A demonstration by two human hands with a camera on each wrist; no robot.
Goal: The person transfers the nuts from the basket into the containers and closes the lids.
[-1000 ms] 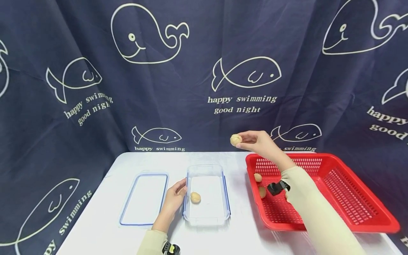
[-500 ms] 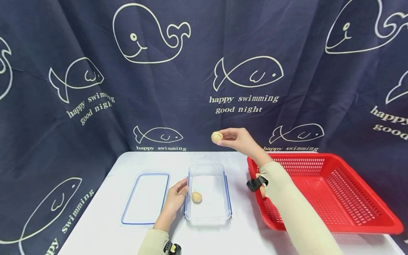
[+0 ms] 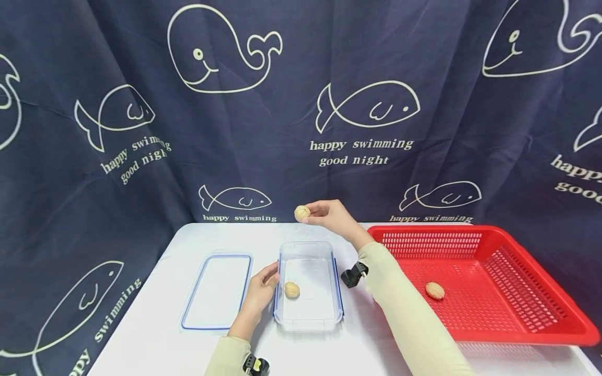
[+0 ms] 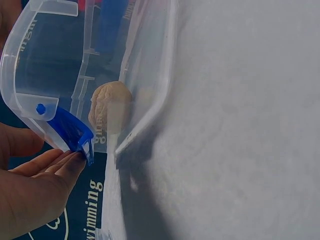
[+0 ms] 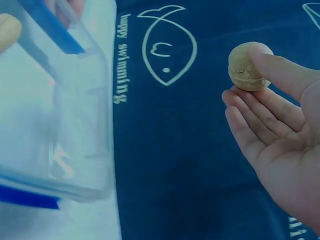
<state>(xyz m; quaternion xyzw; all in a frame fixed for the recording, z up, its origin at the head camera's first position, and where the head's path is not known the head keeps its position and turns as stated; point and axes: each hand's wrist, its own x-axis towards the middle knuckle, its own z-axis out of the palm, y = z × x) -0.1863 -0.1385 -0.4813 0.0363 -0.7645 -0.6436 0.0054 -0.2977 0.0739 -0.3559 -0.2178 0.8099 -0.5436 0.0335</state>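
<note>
In the head view my right hand (image 3: 332, 215) pinches a walnut (image 3: 302, 213) between thumb and fingers, raised above the far end of a clear plastic food container (image 3: 308, 325). The right wrist view shows that walnut (image 5: 245, 70) under the thumb, with the other fingers stretched out below. Another walnut (image 3: 292, 290) lies inside the container near its left wall. My left hand (image 3: 259, 290) rests against the outside of that wall. Seen from the left wrist, its fingertips touch the blue latch (image 4: 72, 131), and the thumb lies beside the wall.
The container's blue-edged lid (image 3: 216, 292) lies flat on the white table (image 3: 155, 324) to the left. On the right stands a red plastic basket (image 3: 508, 337) with a walnut (image 3: 435, 291) in it, partly hidden by the right forearm. A dark printed curtain (image 3: 291, 130) hangs behind.
My right hand has carried the walnut left from over the basket's near side toward the container, dipping slightly at the end. My left hand stays at the container's wall.
</note>
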